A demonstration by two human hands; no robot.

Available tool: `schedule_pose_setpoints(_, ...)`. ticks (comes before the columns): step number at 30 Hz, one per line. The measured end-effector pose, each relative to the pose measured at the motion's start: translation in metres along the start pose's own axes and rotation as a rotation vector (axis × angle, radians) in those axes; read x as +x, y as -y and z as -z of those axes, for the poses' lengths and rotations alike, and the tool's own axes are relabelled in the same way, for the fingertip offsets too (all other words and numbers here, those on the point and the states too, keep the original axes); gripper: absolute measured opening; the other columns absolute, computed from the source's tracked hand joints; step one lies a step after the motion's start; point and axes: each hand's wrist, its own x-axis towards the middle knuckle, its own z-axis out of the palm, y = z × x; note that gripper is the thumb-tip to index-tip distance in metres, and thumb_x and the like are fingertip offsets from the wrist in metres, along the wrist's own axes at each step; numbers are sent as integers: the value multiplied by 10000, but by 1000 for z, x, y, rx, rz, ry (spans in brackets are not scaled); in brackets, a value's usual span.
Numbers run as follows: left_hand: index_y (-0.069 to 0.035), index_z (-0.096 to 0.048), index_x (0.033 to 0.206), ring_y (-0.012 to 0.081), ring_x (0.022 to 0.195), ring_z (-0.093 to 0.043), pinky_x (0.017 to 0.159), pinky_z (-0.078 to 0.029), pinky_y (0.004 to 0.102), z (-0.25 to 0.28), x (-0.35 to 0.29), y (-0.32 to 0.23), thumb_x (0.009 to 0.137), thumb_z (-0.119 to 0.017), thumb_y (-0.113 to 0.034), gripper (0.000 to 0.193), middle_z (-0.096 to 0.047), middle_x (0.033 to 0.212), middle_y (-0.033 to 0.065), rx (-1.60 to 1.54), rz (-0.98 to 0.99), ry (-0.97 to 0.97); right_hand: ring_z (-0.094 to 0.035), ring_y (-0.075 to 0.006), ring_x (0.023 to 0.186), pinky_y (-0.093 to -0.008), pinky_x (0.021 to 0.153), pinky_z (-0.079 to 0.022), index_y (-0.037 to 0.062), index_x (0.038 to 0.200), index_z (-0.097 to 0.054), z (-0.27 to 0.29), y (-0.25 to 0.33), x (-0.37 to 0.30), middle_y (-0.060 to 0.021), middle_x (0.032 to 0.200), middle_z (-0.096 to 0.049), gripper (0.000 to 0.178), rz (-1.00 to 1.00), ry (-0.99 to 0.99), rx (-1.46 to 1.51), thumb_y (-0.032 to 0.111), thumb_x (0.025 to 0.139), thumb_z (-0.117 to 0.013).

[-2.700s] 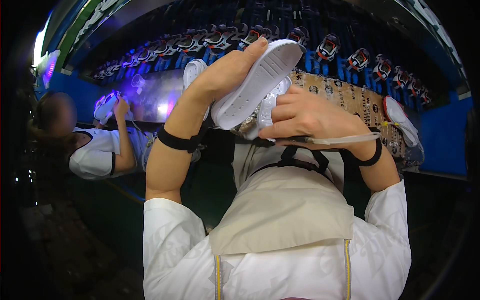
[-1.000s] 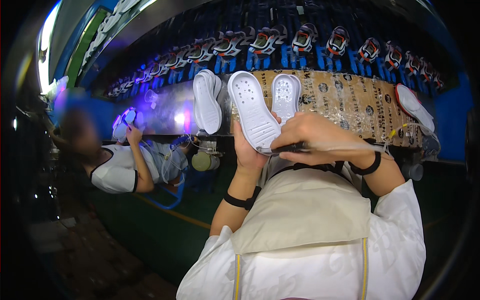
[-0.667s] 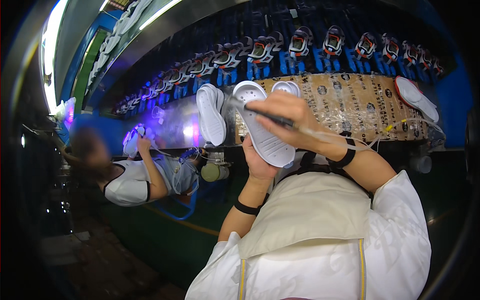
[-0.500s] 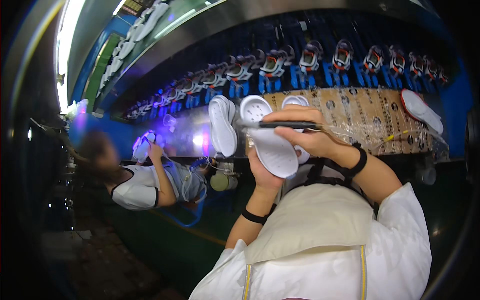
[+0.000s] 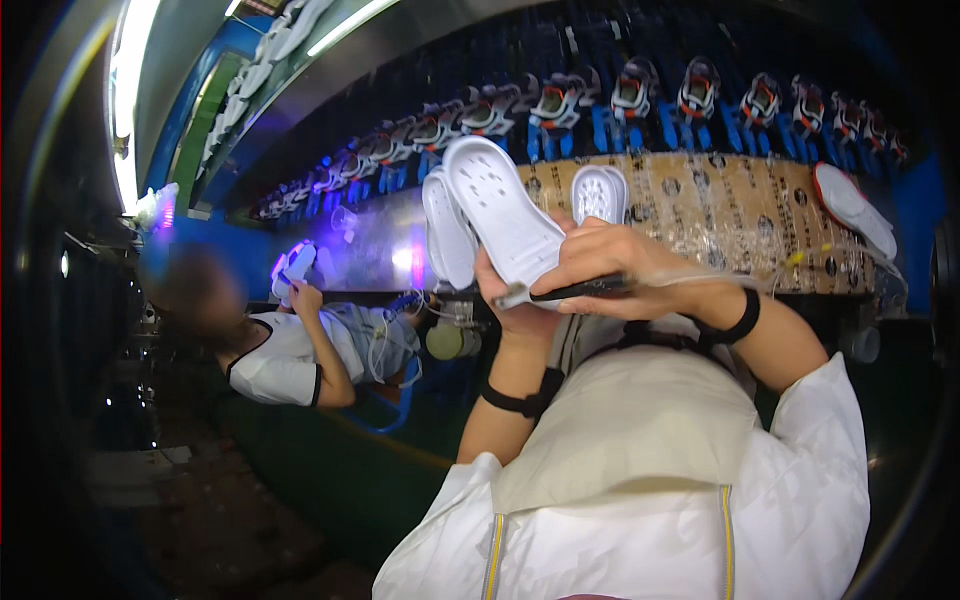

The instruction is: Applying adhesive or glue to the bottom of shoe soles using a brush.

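A white shoe sole (image 5: 503, 205), pitted with small slots, is held up at a tilt over the table edge. My left hand (image 5: 522, 316) is closed around its lower, near end. In my right hand (image 5: 628, 258) is a slim black-handled brush (image 5: 585, 288), gripped by the fingers, with a thin clear hose trailing off to the right. The pale tip of the brush lies at the near end of the sole; I cannot tell if it touches. Partly hidden behind the held sole stands a pair of white soles (image 5: 440, 240). More white soles (image 5: 598, 193) lie just beyond my right hand.
A taped brown cardboard sheet (image 5: 700, 215) covers the table. At its right lies a red-edged white sole (image 5: 853, 210). A line of shoe uppers (image 5: 632, 95) on blue holders (image 5: 680, 140) runs along the back. A co-worker (image 5: 300, 355) sits at the left, holding a sole.
The sole has swung up and away from me, its slotted face now in fuller view. The brush has moved down toward me, to the sole's near end.
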Motion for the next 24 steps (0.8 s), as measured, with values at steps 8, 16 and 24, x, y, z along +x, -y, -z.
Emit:
schedule_pose_setpoints(8, -106, -528, 1403, 359, 1073, -560, 902, -512, 522, -26, 14, -32, 971, -413, -546, 627, -579, 1189, 225, -282, 27, -16, -670, -302, 918, -400, 852, -506, 73, 1099, -753, 9, 17, 0, -114, 974, -728, 221, 52, -29, -111, 130, 886, -756)
schedule_pose_setpoints(16, -124, -488, 1447, 340, 1066, -516, 876, -485, 510, -30, 22, -52, 862, -600, -585, 753, -505, 1229, 199, -123, 21, 83, -670, -297, 901, -403, 828, -486, 90, 1102, -738, 24, 31, 0, -104, 935, -698, 228, 10, 94, -100, 148, 883, -768)
schedule_pose_setpoints(24, -51, -466, 1450, 351, 1038, -551, 832, -517, 501, -35, 33, -68, 899, -470, -613, 787, -530, 1214, 233, 160, 100, 123, -657, -268, 937, -402, 877, -458, 116, 1133, -738, 38, 37, 1, -64, 926, -681, 260, 25, 292, -161, 125, 874, -761)
